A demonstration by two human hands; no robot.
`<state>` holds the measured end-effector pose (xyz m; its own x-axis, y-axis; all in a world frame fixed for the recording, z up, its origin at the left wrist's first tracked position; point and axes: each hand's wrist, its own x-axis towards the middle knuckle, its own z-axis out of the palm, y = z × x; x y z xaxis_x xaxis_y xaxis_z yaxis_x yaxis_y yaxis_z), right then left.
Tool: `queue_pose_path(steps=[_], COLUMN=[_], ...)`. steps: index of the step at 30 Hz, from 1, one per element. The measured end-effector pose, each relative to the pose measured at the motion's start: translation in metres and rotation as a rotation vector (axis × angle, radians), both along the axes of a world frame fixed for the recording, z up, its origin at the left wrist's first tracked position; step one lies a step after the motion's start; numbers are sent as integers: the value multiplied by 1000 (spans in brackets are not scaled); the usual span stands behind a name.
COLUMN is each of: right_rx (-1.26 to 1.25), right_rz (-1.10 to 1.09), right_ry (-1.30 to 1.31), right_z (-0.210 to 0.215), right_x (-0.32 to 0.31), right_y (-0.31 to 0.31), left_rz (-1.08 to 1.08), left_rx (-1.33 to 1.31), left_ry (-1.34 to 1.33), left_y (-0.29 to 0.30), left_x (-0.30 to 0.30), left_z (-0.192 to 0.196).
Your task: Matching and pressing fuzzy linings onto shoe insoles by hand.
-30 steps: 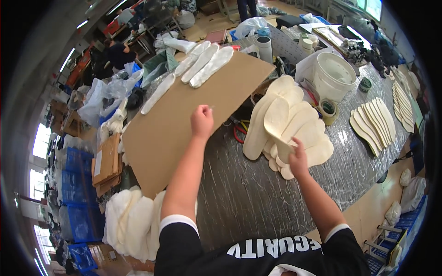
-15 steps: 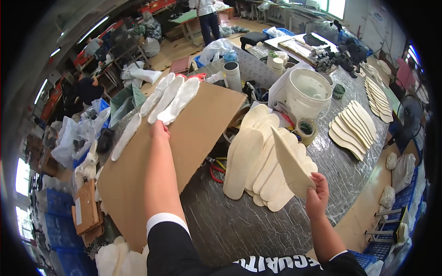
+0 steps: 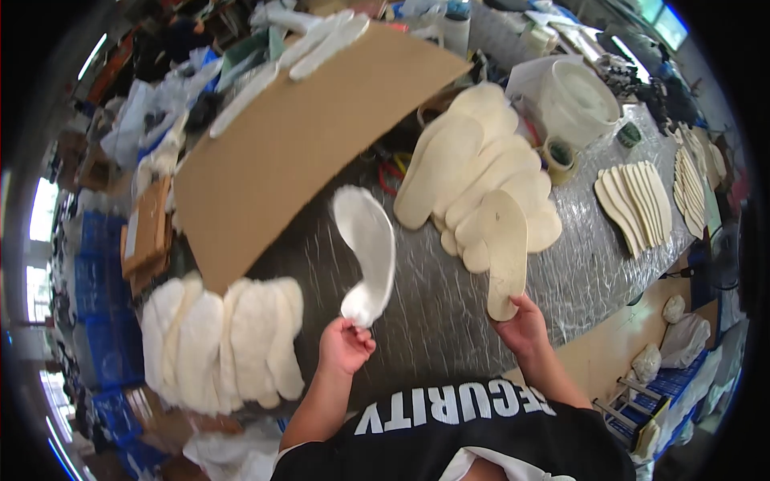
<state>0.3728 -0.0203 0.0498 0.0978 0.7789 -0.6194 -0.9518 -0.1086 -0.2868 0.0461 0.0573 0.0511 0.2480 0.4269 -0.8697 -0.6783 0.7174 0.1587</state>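
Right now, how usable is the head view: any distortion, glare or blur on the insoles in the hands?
Head view: strong fisheye bending, black rim corners; the cardboard sheet edge curves. Glare on the wrinkled plastic table cover. White fleecy insole in the left hand looks overexposed; tan insole in the right hand is sharp.

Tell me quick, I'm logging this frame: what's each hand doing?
Left hand: closed on the heel end of a white fleecy insole.
Right hand: closed on the end of a tan insole.
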Motion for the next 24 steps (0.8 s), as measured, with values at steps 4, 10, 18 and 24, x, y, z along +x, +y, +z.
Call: queue_pose_path(steps=[4,10,18,24], right_rx=[-42,-26,37,66], right_rz=[219,581,727,742], right_ry=[72,149,76,3], right_z=[8,-2,-6,-9], right_x=[-17,-35,-56,-60], right_y=[-26,-50,-58,-59], left_rz=[28,40,237,260], left_rx=[-105,-27,71,50], left_ry=[125,214,410,71], left_y=[-104,-156,-193,-180], left_x=[-46,-68,-65,-76], left_z=[-29,-29,-59,-33])
